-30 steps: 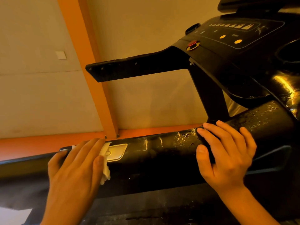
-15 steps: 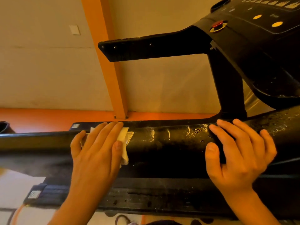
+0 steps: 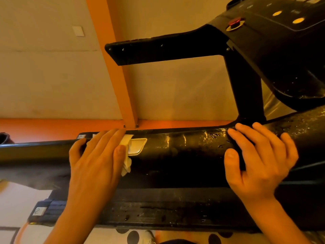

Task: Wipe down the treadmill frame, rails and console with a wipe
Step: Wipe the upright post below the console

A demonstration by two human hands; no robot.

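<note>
A black treadmill handrail [image 3: 175, 155] runs across the middle of the view, wet and glossy. My left hand [image 3: 98, 159] lies flat on it with straight fingers, pressing a white wipe [image 3: 127, 166] against the rail beside a silver sensor plate [image 3: 138, 146]. My right hand [image 3: 258, 161] rests on the rail further right, fingers draped over the top and thumb on the near side. The far handrail [image 3: 167, 48] and the console [image 3: 281, 23], with a red stop button [image 3: 234, 22] and yellow buttons, are at upper right.
A black upright post [image 3: 246, 88] joins the console to the rail just behind my right hand. The treadmill deck side rail [image 3: 158, 213] lies below. A beige wall with an orange column [image 3: 114, 67] and orange skirting stands behind. Light floor shows at lower left.
My left hand and the wipe have slid rightward along the rail onto the edge of the silver plate. The view has tilted down. My right hand stays put on the rail.
</note>
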